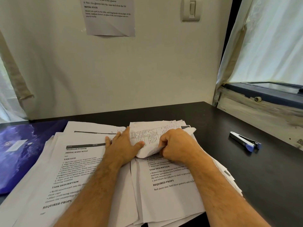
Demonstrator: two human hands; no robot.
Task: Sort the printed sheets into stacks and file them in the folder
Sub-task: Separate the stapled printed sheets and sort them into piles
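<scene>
A purple folder (19, 149) lies far left of the hands. The left hand (124, 145) presses flat, fingers straight, on the left stack (62, 174). Beside it, the right hand (177, 145) curls around a crumpled sheet (147, 138) atop the right stack (170, 194). A stapler (245, 141) lies further right.

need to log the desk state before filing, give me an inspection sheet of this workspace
surface: dark table, mostly covered by paper.
job's things: left stack of sheets; right stack of sheets; crumpled sheet on the right stack; blue folder closed at far left.
clutter: stapler lying right of the stacks.
hands: left hand flat across both stacks; right hand gripping the crumpled sheet.
cables: nothing seen.
surroundings: wall notice, light switch, window at right.
</scene>
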